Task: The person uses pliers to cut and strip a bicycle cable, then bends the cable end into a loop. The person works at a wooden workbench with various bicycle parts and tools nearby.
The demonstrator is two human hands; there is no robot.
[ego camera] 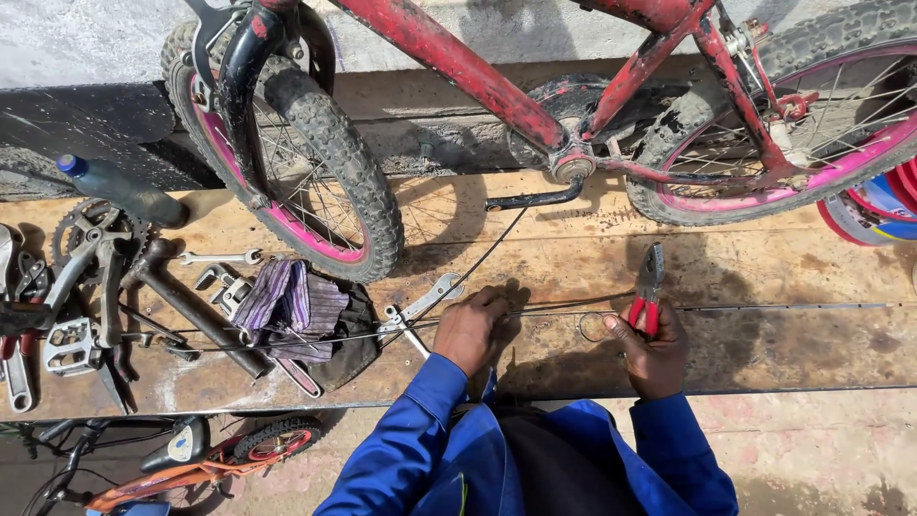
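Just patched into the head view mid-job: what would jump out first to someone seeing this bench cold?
The red bicycle with pink rims spans the top, standing on the wooden bench. Below centre, the right hand grips red-handled pliers while the left hand pinches a thin cable running across the boards. Greasy cranks and wrenches clutter the left end.
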